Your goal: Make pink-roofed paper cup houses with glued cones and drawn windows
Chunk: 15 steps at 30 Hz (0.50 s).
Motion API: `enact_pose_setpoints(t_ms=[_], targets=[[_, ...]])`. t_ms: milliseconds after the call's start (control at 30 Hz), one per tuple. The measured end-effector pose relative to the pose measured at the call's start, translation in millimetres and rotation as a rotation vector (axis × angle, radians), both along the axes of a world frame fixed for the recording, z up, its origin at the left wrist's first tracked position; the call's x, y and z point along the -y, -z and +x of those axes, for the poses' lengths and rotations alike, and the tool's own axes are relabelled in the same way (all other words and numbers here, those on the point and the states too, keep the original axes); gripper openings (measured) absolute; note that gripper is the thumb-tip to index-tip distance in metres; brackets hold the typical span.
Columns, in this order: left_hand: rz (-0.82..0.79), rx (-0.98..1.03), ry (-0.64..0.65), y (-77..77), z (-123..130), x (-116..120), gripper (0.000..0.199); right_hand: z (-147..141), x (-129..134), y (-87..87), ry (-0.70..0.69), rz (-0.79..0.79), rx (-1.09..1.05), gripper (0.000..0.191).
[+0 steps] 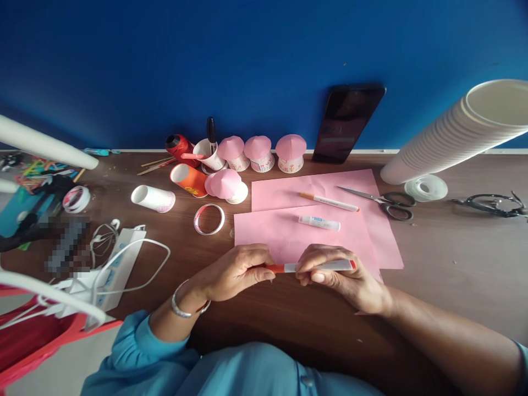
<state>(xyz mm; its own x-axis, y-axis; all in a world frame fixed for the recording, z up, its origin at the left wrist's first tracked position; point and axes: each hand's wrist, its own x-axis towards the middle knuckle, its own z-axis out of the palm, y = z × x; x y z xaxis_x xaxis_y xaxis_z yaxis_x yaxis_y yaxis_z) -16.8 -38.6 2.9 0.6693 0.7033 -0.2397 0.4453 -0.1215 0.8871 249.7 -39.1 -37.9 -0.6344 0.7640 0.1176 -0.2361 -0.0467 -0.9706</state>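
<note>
Left hand (237, 273) is pinching one orange end of a slim white marker with orange ends (290, 268), while the right hand (336, 275) is curling its fingers and thumb round the barrel. So both hands are closed on the same pen, holding it level over the brown wooden desk (454, 264), right by the near edge of two overlapping sheets of pink paper (268, 231). Can't tell from where I'm standing whether the cap is coming off or going on.

Progress-wise, I'd call it partway. Three short white paper cups with pink cone tops (258, 147) are standing in a row by the blue wall (264, 66), showing coloured doodles, so those are looking pretty much done to me. Another pink-topped white cup (225, 186) is sitting just in front, but I'm not seeing any drawing on the side facing me, so maybe that one's needing some colour.

Supplies are hanging around too: a second white marker with an orange cap (330, 201) is lying on the pink paper, black-handled scissors (398, 206) are resting partly on it, and a tall stack of white paper cups (449, 135) is waiting unused at the right.
</note>
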Motion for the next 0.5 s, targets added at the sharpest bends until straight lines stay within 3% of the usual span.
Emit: enact_pose_setpoints(t_ms=[133, 233, 267, 333, 433, 500], targets=[[-0.071, 0.034, -0.009, 1.7, -12, 0, 0.036, 9, -3, -5.0, 0.051, -0.002, -0.024, 0.019], [-0.133, 0.005, -0.177, 7.7, -30, 3, 0.041, 20, -10, -3.8, 0.311, -0.047, -0.106, 0.018], [-0.075, -0.023, -0.255, 11.3, -34, 5, 0.039, 21, -13, -1.4, 0.366, -0.063, -0.154, 0.017], [0.123, -0.117, -0.319, 20.8, -38, 9, 0.028, 19, -15, 5.9, 0.342, -0.118, -0.186, 0.016], [0.544, -0.279, -0.295, 37.0, -32, 13, 0.015, 12, -13, 16.5, 0.166, -0.218, -0.135, 0.019], [0.722, -0.331, -0.274, 44.8, -25, 12, 0.012, 9, -12, 19.7, 0.076, -0.234, -0.090, 0.022]])
